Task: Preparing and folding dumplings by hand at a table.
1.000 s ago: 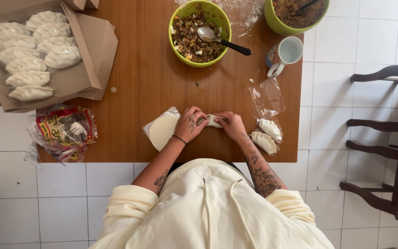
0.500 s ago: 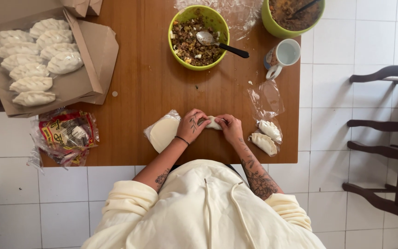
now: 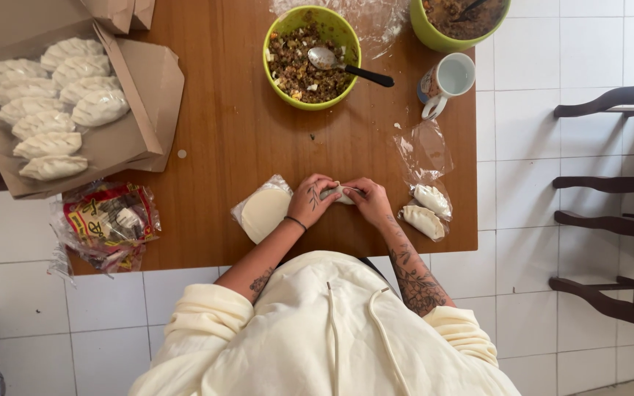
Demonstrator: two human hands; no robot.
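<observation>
Your two hands meet over one small folded dough parcel (image 3: 339,193), which lies on the wooden table (image 3: 236,132) near its front edge, straight ahead of your chest at twelve o'clock. Its long axis runs nine to three, across you, so each hand takes one end. Your left hand (image 3: 311,201) closes on the nine o'clock end with fingers curled over it; your right hand (image 3: 368,201) pinches the three o'clock end, fingertips on the seam. Both are touching it, neither one nearer than the other, and the hands are pressed close together with only a strip of the parcel showing between them.

What shows of the parcel is pale, off-white and smooth; the fingers hide the edge, so you cannot tell how much of it is crimped.

Just at nine o'clock of your left hand sits a stack of round dough discs (image 3: 263,212) on clear wrap. At three o'clock of your right hand lie two finished parcels (image 3: 425,211) on plastic film. A green bowl of chopped filling (image 3: 307,59) with a spoon (image 3: 346,64) stands further out at twelve o'clock, well apart from the hands, and a cardboard box of finished parcels (image 3: 49,103) at ten o'clock
</observation>
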